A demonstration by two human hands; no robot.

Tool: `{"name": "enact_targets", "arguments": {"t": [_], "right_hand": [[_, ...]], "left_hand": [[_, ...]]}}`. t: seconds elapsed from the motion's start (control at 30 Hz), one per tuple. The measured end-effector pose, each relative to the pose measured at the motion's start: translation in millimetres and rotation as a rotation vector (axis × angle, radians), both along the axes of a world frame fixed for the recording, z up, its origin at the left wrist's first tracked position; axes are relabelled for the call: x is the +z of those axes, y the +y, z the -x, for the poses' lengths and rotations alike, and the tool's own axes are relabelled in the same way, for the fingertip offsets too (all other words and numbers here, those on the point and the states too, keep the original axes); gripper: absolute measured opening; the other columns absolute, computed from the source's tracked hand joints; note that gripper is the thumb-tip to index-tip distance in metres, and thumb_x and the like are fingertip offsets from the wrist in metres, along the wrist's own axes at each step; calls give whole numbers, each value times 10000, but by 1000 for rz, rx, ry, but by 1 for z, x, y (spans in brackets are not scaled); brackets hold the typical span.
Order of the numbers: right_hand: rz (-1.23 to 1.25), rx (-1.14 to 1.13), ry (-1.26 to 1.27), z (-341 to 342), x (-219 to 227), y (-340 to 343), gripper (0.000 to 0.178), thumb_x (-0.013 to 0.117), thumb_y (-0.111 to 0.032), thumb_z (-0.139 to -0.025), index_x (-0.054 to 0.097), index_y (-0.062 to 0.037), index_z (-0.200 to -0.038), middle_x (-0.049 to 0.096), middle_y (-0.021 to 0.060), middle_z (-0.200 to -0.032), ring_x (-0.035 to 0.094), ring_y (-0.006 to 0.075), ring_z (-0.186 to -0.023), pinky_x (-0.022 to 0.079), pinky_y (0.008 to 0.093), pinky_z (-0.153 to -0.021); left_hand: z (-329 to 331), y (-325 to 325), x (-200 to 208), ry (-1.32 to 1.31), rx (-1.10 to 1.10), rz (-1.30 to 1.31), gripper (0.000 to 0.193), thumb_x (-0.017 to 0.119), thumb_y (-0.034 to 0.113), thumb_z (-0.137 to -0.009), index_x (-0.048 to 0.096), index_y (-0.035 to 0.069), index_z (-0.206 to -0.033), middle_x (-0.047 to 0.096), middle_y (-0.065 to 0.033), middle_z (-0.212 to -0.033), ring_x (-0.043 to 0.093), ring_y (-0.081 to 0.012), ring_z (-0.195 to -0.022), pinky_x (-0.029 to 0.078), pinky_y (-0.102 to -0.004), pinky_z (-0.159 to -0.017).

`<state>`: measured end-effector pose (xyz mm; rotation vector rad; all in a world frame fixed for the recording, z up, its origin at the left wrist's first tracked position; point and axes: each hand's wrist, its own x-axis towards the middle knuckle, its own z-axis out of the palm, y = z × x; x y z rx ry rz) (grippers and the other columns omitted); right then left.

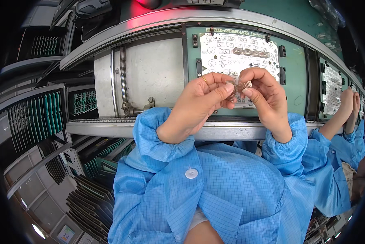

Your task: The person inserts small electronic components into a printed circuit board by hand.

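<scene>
My left hand (198,97) is closed round small ribbed copper-coloured parts (231,96), held between thumb and fingers. A similar ribbed part (246,84) is pinched between the thumb and fingertips of my right hand (268,97). The two hands almost meet, and the parts in them sit side by side; whether these touch is too small to tell. Both hands are above a white printed board (223,61) set in a green carrier plate (294,81). On the board's upper half stands a row of small brownish block-shaped components (251,53). My fingers hide part of the board's lower half.
Metal conveyor rails (215,131) run along the near and far sides. A bare metal plate (154,73) and a threaded rod (123,77) lie to the left. Racks of green boards (36,118) stand farther left. At right, a co-worker's hands (347,101) are over another board.
</scene>
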<state>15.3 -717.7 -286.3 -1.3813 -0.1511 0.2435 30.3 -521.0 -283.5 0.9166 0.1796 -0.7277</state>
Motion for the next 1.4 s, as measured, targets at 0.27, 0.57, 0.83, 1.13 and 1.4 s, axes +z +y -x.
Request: {"name": "enact_targets", "arguments": {"t": [0.27,0.57,0.83,1.13,1.4], "right_hand": [[19,-39,-49,2,-4,2,202,554,32,-982,516,12,-1179,547,79,-1115,574,128,-962,500,286,-856],[101,-7,-114,2,-5,2,209,514,97,-960,504,9,-1149,525,100,-1122,550,140,-967,496,294,-865],[108,6,-213,-1,-8,0,234,497,125,-945,517,9,-1148,529,89,-1124,553,144,-1016,482,284,-899],[12,-25,60,0,4,6,151,552,-45,-1015,527,-1,-1158,545,57,-1100,559,117,-917,491,270,-790],[-5,-13,81,0,-5,6,114,553,-110,-1040,545,-10,-1094,566,51,-1063,570,107,-862,496,252,-734]], "left_hand": [[6,-7,2,-301,69,-249,197,627,89,-992,577,-15,-1153,648,-64,-969,615,-119,-847,529,-270,-768],[7,-5,-6,-276,78,-223,184,596,111,-1016,568,-16,-1147,636,-69,-994,608,-128,-855,524,-277,-773],[0,-4,0,-1,92,-1,217,642,93,-987,575,-17,-1161,651,-67,-969,629,-125,-845,540,-264,-769],[3,-3,-1,-263,84,-222,293,699,54,-939,615,-47,-1201,692,-109,-1077,665,-132,-966,549,-263,-872],[4,-2,-3,-266,144,-220,299,702,41,-931,617,-32,-1209,686,-79,-1049,651,-114,-966,538,-250,-871]]}}
